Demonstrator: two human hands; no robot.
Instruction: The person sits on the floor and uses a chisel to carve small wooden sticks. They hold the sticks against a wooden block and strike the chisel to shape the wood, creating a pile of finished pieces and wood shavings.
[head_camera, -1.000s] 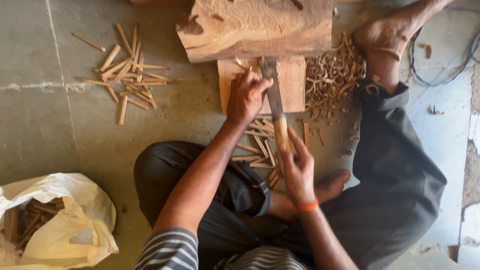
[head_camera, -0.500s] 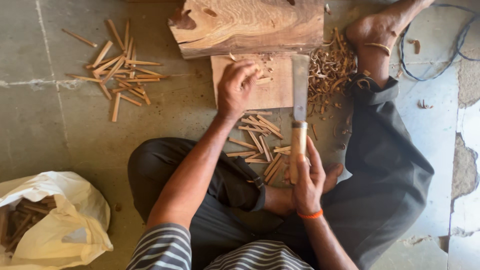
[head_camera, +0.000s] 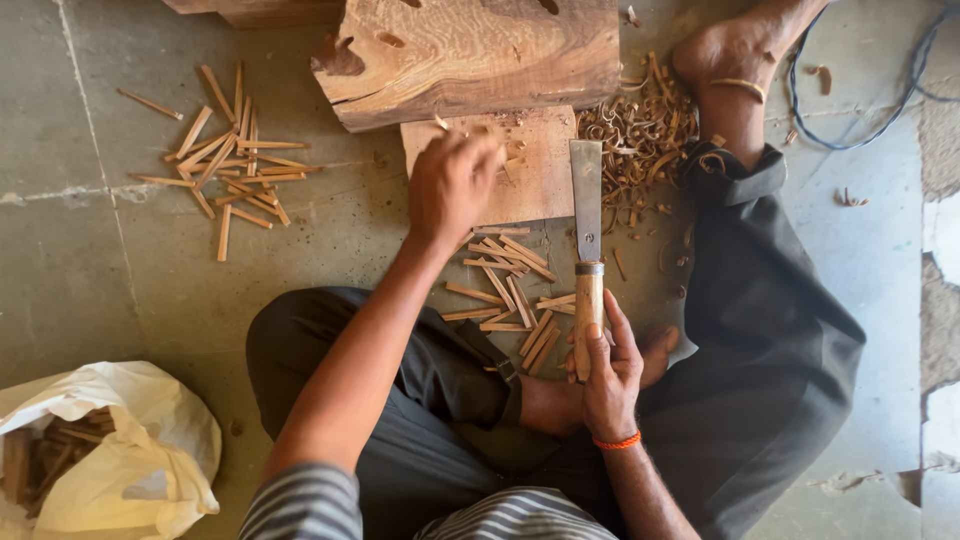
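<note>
Person sits cross-legged on a concrete floor (head_camera: 80, 280), seen from above. Right hand (head_camera: 610, 375), lower centre, is wrapped tight around the wooden handle of a chisel (head_camera: 587, 260); flat blade points up the frame, tip at the right edge of a small board (head_camera: 535, 165). Left hand (head_camera: 455, 185), upper centre, hovers over the board with fingers curled together, maybe pinching a thin wood sliver, too blurred to tell. Big wood block (head_camera: 470, 55) lies just above the board. Cut sticks (head_camera: 505, 285) lie between the hands. Another stick pile (head_camera: 225, 165) sits upper left. Curly shavings (head_camera: 640, 130) upper right. White bag (head_camera: 120, 450) with wood pieces lower left.
</note>
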